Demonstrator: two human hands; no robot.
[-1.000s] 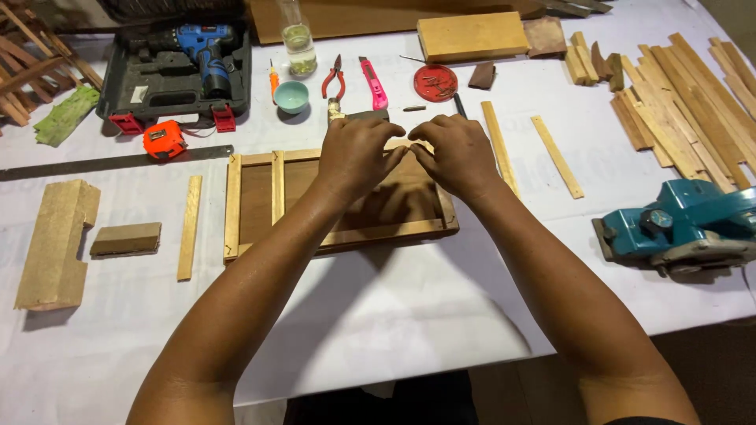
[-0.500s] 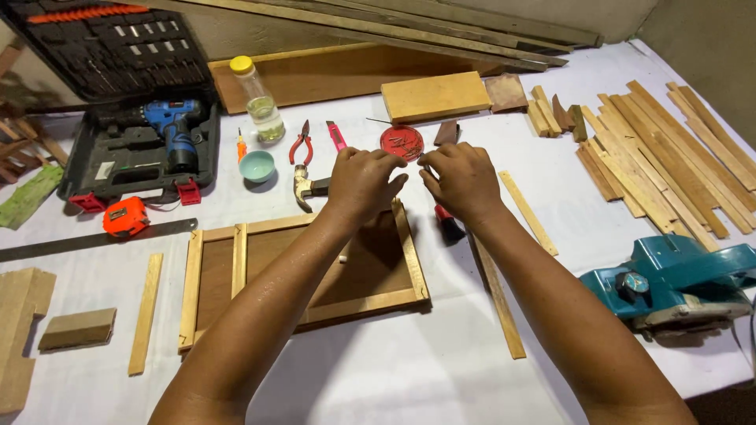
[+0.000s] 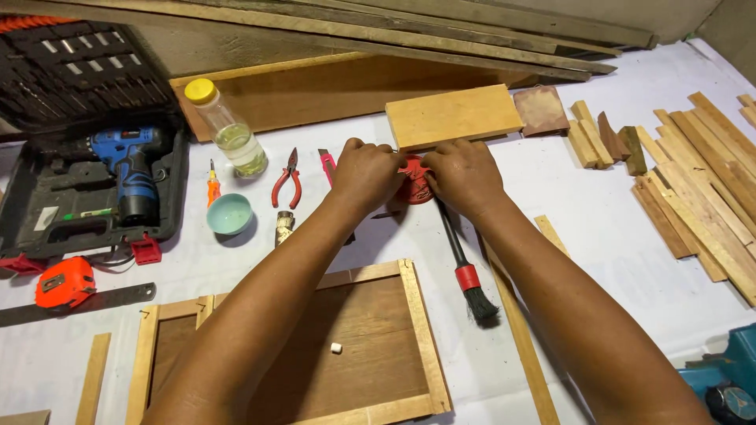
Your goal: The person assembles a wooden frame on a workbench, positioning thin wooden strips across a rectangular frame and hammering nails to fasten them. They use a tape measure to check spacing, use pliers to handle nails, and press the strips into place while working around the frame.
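Head view, looking down on a white-covered table (image 3: 236,260).

Left hand (image 3: 364,175) and right hand (image 3: 465,177) side by side near the table's far half, both curled around a small red round thing (image 3: 413,189). Fingers bent in, pinching at its top edge; only part of the red thing visible between the hands, so its kind hard to tell. Just behind it, touching or nearly so, a pale wood block (image 3: 453,116).

Below the right hand, a brush (image 3: 466,267) with black handle, red collar and black bristles, lying on the table and pointing toward the near edge. Beside it, a long thin strip (image 3: 520,338).

Under the forearms, a wood frame (image 3: 417,330) with dark panel and a small white bit (image 3: 336,347) on it.

Left of the hands: red pliers (image 3: 286,179), a pink cutter (image 3: 326,161), a small orange screwdriver (image 3: 213,182), a teal bowl (image 3: 229,212), a bottle (image 3: 228,130) with yellow cap. Farther left, a blue drill (image 3: 130,169) in an open black case (image 3: 169,189), an orange tape measure (image 3: 64,283), a saw blade (image 3: 79,303).

Far right, a pile of wood strips (image 3: 701,197); bottom right corner, part of a blue power tool (image 3: 720,382).
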